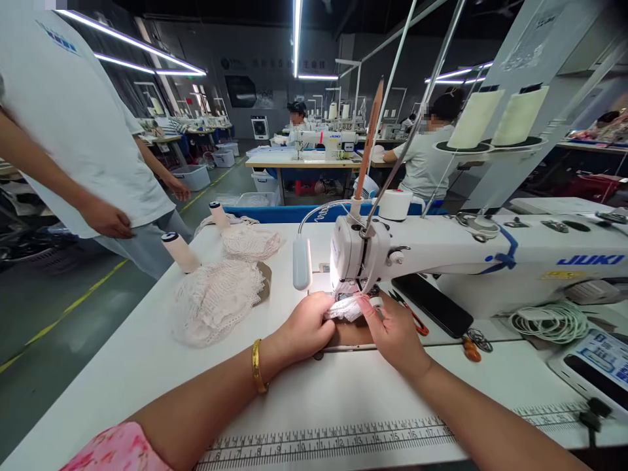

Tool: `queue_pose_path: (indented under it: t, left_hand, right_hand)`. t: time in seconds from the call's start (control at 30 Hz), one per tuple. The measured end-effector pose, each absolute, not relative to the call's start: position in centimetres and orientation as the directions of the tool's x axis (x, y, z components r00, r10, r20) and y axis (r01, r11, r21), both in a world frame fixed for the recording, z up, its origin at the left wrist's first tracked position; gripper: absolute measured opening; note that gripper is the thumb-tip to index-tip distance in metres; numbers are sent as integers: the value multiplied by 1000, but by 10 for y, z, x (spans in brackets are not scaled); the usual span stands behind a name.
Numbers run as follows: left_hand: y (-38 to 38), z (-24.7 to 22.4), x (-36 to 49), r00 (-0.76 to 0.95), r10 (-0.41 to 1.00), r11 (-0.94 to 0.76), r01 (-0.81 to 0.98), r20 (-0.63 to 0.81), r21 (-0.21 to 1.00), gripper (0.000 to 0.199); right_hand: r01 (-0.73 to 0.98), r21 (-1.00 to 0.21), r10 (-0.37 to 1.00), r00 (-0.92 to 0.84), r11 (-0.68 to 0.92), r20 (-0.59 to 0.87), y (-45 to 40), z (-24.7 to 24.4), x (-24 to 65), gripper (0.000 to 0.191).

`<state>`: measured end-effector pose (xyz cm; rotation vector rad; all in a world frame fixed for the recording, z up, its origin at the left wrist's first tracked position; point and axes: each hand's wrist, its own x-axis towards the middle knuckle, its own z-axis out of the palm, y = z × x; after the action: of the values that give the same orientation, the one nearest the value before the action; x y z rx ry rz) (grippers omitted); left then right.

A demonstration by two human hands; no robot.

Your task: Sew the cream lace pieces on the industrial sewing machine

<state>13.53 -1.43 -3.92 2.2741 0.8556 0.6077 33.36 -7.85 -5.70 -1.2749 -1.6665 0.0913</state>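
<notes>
A ruler point(318, 446) strip runs along the near edge of the white table point(235, 392); beyond it the left hand point(310, 325), a gold bracelet point(256, 366) on its wrist, has thumb and fingers closed on the left end of a strip of white lace point(346, 309); the right hand point(397, 333) pinches the right end, so the lace lies between both grips, under the lit head of the sewing machine point(417, 245); scissors point(420, 322) and a phone point(432, 305) lie right of the right hand; a lace pile point(216, 301) sits off to the left; farther back, a person point(98, 131) stands beside the table.
</notes>
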Motion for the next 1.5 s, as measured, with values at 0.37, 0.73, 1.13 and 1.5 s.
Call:
queue_pose_path:
  t: [0.37, 0.73, 1.13, 1.5]
  left_hand:
    - [-14, -37, 133, 648, 759, -400, 394, 59, 827, 22]
    - [-15, -36, 130, 715, 677, -497, 270, 174, 825, 30]
    - [-38, -57, 114, 771, 382, -913, 231, 510, 336, 19]
    - [-32, -57, 119, 753, 416, -905, 287, 510, 315, 21]
  right_hand:
    - [680, -566, 738, 55, 465, 672, -75, -59, 334, 31]
    - [619, -652, 830, 2, 438, 558, -80, -54, 338, 41]
    - [665, -350, 751, -564, 660, 344, -84, -42, 359, 45]
    - [740, -239, 752, -498, 628, 433, -79, -48, 360, 47]
